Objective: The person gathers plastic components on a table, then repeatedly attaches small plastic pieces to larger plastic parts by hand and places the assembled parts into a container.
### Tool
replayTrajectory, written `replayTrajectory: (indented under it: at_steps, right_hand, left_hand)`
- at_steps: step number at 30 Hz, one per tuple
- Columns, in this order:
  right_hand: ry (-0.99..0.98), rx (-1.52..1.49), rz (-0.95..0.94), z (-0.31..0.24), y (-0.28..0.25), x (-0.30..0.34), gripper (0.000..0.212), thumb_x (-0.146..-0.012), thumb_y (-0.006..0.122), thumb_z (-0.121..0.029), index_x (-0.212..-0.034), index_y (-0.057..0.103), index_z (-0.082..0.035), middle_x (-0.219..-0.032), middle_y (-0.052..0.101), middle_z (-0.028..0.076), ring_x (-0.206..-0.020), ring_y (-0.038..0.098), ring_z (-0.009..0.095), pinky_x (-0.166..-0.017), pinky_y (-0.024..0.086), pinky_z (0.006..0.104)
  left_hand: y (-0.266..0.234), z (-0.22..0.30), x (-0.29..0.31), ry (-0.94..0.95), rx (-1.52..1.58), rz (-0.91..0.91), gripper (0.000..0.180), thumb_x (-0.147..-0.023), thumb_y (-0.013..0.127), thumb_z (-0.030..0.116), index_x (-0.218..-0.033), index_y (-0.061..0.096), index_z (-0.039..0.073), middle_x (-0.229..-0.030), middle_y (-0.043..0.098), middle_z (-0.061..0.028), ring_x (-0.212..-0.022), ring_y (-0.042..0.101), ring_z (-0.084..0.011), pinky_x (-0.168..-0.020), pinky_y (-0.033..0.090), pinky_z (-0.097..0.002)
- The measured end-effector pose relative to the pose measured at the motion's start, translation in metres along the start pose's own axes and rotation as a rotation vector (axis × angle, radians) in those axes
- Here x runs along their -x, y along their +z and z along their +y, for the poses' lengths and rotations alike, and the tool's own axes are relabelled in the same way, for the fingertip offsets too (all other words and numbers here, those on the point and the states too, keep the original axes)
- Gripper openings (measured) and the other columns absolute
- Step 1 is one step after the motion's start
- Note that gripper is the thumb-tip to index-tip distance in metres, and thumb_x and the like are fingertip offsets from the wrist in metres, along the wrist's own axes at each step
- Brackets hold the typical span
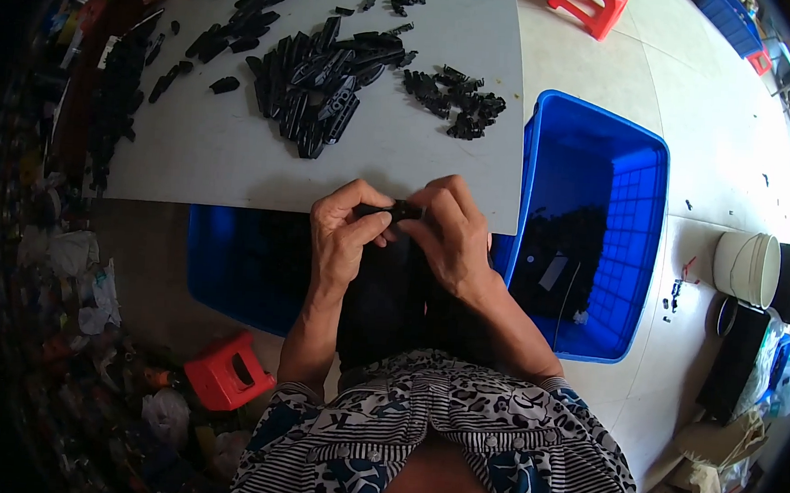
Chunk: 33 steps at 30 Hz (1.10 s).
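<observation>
Both hands met just past the near edge of the grey worktop [236, 158], over the person's lap. The left hand [339, 233] and the right hand [451, 232] each pinched one end of a small black plastic part [394, 212], fingertips curled in tight around it, so that only a short dark strip of the part showed between them. The part sat level with the worktop's near edge, towards its right corner.

Farther back on the worktop lay a large heap of long black plastic pieces [319, 85], and just to its right, near the right edge, a smaller pile of knobbly black bits [456, 95]. More black pieces were scattered towards the far left corner.

A blue plastic crate [631, 208] stood on the floor beside the worktop's right edge, with dark parts in it. A second blue crate [238, 263] sat under the near edge. A red stool [229, 372] stood at the lower left, and a white bucket [747, 267] stood well to the right.
</observation>
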State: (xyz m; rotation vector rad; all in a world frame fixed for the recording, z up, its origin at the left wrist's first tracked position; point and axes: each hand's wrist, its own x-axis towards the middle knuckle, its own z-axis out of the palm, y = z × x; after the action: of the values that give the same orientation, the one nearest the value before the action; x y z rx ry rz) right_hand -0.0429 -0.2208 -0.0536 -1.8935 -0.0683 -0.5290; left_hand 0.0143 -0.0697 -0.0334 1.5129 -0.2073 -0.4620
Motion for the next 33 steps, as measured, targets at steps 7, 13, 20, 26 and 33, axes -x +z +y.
replayTrajectory:
  at_steps: [7,13,20,26,33]
  right_hand:
    - [0.24,-0.253,-0.241,0.001,0.002,-0.004,0.022,-0.078,0.069,-0.003,-0.096,0.058,0.004,-0.088,0.052,0.012,-0.066,0.057,0.021,-0.056,0.046,0.0292]
    - [0.176,-0.215,-0.201,-0.002,0.021,0.006,0.023,-0.075,0.072,-0.006,-0.089,0.055,0.002,-0.082,0.054,0.015,-0.071,0.057,0.032,-0.062,0.045,0.0357]
    - [0.022,0.012,-0.24,0.0,0.007,-0.013,0.018,-0.077,0.069,-0.011,-0.088,0.061,0.0,-0.082,0.056,0.015,-0.073,0.059,0.033,-0.061,0.048,0.0374]
    - [-0.015,0.379,0.134,0.043,-0.052,-0.078,0.005,-0.075,0.066,-0.003,-0.08,0.066,-0.002,-0.079,0.057,0.011,-0.069,0.06,0.028,-0.061,0.048,0.0327]
    - [0.057,0.732,0.009,0.068,-0.053,-0.145,0.01,-0.072,0.067,-0.008,-0.082,0.069,-0.005,-0.086,0.061,0.011,-0.078,0.062,0.03,-0.069,0.049,0.0393]
  left_hand:
    - [-0.006,0.0,0.016,0.161,-0.058,0.043,0.007,-0.081,0.058,-0.002,-0.087,0.062,-0.003,-0.077,0.063,-0.007,-0.061,0.059,-0.0104,-0.053,0.048,-0.0222]
    - [-0.018,-0.004,0.031,0.192,-0.091,0.067,0.007,-0.083,0.058,-0.002,-0.089,0.062,-0.003,-0.078,0.062,-0.0074,-0.062,0.06,-0.011,-0.053,0.049,-0.0221]
    - [-0.079,-0.022,0.049,-0.053,-0.111,0.069,0.014,-0.083,0.059,0.0,-0.096,0.063,-0.001,-0.08,0.062,-0.0078,-0.064,0.061,-0.0128,-0.052,0.047,-0.0215]
    - [-0.098,-0.006,0.037,-0.006,-0.825,0.361,0.019,-0.084,0.061,0.002,-0.103,0.065,0.003,-0.088,0.063,-0.0086,-0.067,0.06,-0.0159,-0.056,0.049,-0.0248]
    - [-0.057,0.015,-0.048,0.333,-0.905,0.466,0.021,-0.079,0.069,0.006,-0.099,0.063,0.004,-0.09,0.058,-0.0103,-0.082,0.057,-0.0255,-0.071,0.047,-0.0364]
